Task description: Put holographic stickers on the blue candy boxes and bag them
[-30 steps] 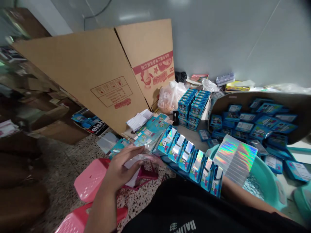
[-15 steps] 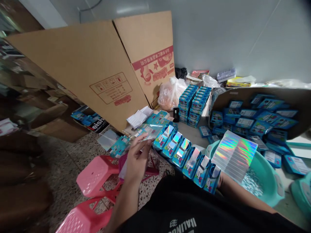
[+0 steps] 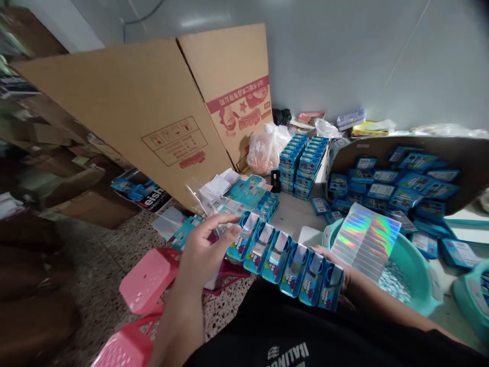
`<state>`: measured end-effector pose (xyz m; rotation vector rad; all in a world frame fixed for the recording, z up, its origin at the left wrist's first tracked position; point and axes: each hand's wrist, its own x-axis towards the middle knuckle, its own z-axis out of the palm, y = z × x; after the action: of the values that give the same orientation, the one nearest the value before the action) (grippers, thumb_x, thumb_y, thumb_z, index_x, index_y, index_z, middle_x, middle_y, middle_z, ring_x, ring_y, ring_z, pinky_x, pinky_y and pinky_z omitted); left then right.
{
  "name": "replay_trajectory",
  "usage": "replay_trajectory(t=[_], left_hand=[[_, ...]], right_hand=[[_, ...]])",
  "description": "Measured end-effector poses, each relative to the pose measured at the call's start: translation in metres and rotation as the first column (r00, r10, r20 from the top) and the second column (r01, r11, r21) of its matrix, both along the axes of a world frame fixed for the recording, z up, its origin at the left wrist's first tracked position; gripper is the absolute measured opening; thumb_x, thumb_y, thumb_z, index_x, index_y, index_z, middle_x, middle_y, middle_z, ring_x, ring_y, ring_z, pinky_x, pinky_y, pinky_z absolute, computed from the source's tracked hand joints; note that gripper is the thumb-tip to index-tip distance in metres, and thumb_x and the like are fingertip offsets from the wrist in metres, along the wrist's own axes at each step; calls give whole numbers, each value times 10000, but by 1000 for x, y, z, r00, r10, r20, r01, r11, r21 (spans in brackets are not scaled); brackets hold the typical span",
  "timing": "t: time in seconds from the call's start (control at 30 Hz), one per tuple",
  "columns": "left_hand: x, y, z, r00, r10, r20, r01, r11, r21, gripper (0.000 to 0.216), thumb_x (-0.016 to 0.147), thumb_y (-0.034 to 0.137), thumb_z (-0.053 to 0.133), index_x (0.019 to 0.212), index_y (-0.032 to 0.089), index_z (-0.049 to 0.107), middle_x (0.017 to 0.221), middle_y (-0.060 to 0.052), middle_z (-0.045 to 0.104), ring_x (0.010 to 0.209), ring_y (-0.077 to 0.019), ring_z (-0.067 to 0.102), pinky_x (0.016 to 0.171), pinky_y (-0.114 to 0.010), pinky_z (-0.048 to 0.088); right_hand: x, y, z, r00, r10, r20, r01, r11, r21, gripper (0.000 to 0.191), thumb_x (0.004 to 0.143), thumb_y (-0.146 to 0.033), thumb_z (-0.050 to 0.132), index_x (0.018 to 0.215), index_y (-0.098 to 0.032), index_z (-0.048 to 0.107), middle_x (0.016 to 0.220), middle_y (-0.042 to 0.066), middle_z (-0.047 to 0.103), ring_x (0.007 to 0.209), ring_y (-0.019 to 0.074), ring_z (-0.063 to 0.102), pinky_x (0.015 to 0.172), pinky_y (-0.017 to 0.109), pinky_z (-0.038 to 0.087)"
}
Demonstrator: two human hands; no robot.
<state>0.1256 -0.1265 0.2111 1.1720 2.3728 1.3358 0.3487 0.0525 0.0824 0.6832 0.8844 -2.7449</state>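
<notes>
A row of several small blue boxes (image 3: 284, 262) with open tops and shiny flaps stretches across in front of my chest. My right hand (image 3: 324, 253) is under its right end, mostly hidden, fingers curled round the boxes. My left hand (image 3: 204, 250) is at the row's left end, thumb and fingers pinched on a clear plastic sleeve (image 3: 208, 200) and touching the first box. A stack of holographic sheets (image 3: 367, 239) leans on the rim of a teal basin (image 3: 420, 285) just beyond my right wrist.
A large cardboard carton (image 3: 153, 117) stands open at the back left. Stacked blue boxes (image 3: 305, 163) and a cardboard tray of loose blue boxes (image 3: 401, 181) lie behind. Pink plastic stools (image 3: 147, 278) stand on the speckled floor below my left arm. A plastic bag (image 3: 267, 148) sits by the carton.
My left hand rose from the pink stool with the clear sleeve and came right to the row's left end. The row shifted slightly toward me and left.
</notes>
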Motion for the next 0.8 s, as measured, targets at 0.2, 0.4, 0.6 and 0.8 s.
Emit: replay_trajectory(t=[0.2, 0.4, 0.6, 0.8], left_hand=[[-4, -4, 15, 987, 91, -135, -113, 979, -170, 219, 841, 411, 617, 813, 222, 722, 844, -20, 751, 785, -203, 689, 716, -319, 534], [15, 3, 7, 729, 4, -684, -85, 993, -85, 108, 885, 219, 550, 902, 187, 652, 894, -44, 738, 831, -192, 689, 786, -308, 524], [18, -14, -3, 536, -100, -838, 97, 994, -56, 197, 782, 92, 604, 943, 195, 649, 917, -36, 728, 850, -181, 685, 849, -283, 509], [44, -17, -15, 672, 107, -733, -131, 991, 24, 321, 775, 60, 563, 1026, 194, 711, 889, -47, 665, 795, -173, 638, 755, -280, 499]], right_hand=[[-1, -5, 3, 994, 111, 7, -107, 977, -186, 449, 744, -523, 634, 972, -138, 677, 998, 134, 744, 937, 291, 698, 991, 463, 436], [-2, -11, -3, 990, 136, -47, -144, 961, -235, 534, 716, -547, 656, 1044, -125, 667, 1031, 139, 744, 962, 295, 697, 1041, 463, 389], [8, -16, -5, 991, 110, -71, -125, 952, -278, 497, 794, -535, 581, 1028, -105, 668, 1002, 149, 743, 980, 270, 695, 1026, 416, 387], [17, -18, -3, 999, 45, -2, -44, 955, -293, 409, 814, -484, 576, 976, -120, 668, 955, 142, 740, 892, 258, 713, 942, 401, 452]])
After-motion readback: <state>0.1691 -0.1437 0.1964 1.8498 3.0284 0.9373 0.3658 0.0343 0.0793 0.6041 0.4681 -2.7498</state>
